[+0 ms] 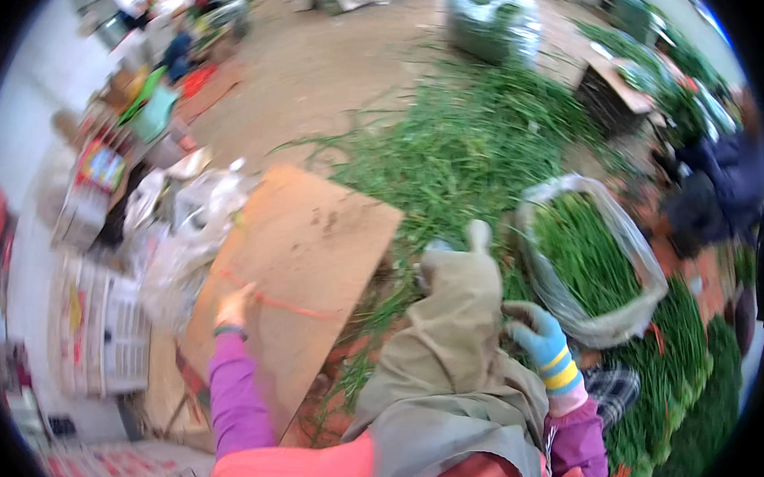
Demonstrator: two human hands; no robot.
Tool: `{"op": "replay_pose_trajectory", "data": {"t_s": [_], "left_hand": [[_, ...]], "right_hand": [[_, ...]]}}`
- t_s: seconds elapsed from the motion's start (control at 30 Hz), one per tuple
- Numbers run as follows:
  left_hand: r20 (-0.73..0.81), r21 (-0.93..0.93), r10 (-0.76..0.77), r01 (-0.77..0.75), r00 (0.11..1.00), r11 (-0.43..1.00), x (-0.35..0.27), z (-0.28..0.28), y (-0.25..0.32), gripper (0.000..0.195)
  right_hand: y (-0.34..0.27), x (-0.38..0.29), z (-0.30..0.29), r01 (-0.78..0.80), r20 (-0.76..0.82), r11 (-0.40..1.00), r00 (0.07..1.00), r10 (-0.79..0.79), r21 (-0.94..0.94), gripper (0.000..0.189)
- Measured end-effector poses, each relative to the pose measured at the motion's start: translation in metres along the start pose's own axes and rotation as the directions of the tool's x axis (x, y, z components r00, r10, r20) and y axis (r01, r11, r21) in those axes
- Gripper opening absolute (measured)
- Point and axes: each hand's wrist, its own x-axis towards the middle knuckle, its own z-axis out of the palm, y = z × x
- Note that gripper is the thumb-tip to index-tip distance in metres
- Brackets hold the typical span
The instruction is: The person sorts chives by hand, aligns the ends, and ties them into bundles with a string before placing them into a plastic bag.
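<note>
My bare left hand (236,305) is over a tan board (311,235) to the left of my lap. Its fingers pinch a thin red-orange strip (294,308) that trails rightward across the board. My right hand (537,336), in a blue, grey and yellow knit glove, hovers beside my knee with its fingers loosely curved apart and nothing visible in them. Just beyond it stands a container lined with clear plastic (653,288), filled with long green stalks (582,249), perhaps chives. A grey-brown apron (447,345) covers my lap. Motion blurs the picture.
Loose green leaves (452,145) are heaped on the floor ahead. Tied green bundles (661,357) lie at the right, near a person in dark clothes (722,185). Plastic bags (191,228) and a white crate (108,328) stand left. A stuffed bag (493,27) is farther off.
</note>
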Motion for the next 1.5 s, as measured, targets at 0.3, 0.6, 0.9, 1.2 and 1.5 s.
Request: {"op": "replay_pose_trajectory", "data": {"t_s": [0.3,0.6,0.9,1.2,1.5], "left_hand": [[-0.323,0.543,0.621,-0.397,0.714,0.740,-0.044,0.039,0.153,0.079],[0.262,-0.429,0.658,-0.526,0.706,0.734,-0.245,0.345,0.309,0.055],[0.659,-0.432,-0.040,0.421,0.751,0.798,-0.204,0.610,0.162,0.029],[0.471,-0.470,0.121,0.132,0.874,0.873,-0.174,0.663,0.156,0.025],[0.506,-0.653,-0.020,0.398,0.862,0.645,-0.153,0.679,0.123,0.021]], "right_hand": [[0.128,0.062,-0.155,-0.289,-0.294,0.056,0.932,-0.213,-0.956,0.086],[0.237,0.070,-0.248,-0.490,-0.478,0.146,0.872,0.111,-0.860,0.045],[0.164,0.130,-0.258,-0.194,-0.257,0.488,0.964,-0.065,-0.851,0.035],[0.141,0.309,-0.242,-0.070,-0.247,0.462,0.910,-0.334,-0.884,0.100],[0.124,0.375,-0.196,-0.269,-0.302,0.199,0.941,-0.153,-0.942,0.104]]}}
